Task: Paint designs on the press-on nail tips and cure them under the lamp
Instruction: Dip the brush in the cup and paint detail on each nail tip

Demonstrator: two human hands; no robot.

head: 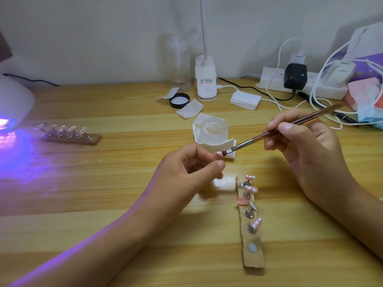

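Observation:
My left hand [192,164] pinches a small pink nail tip [218,153] on its stand between thumb and fingers, above the table. My right hand [304,146] holds a thin brown brush [269,134], and its bristles touch the held tip. Below my hands lies a wooden strip [251,255] with several pink nail tips [252,189] on metal pegs. A second strip with nail tips [68,133] lies at the left, beside the white curing lamp [14,100], which glows purple. A clear gel jar [213,129] stands on white paper behind the held tip.
A black lid [179,100], paper wipes [189,108], a clear bottle [179,65] and a white clip-on desk lamp [206,79] stand at the back. A power strip [290,81] with chargers, cables and bags fills the back right corner.

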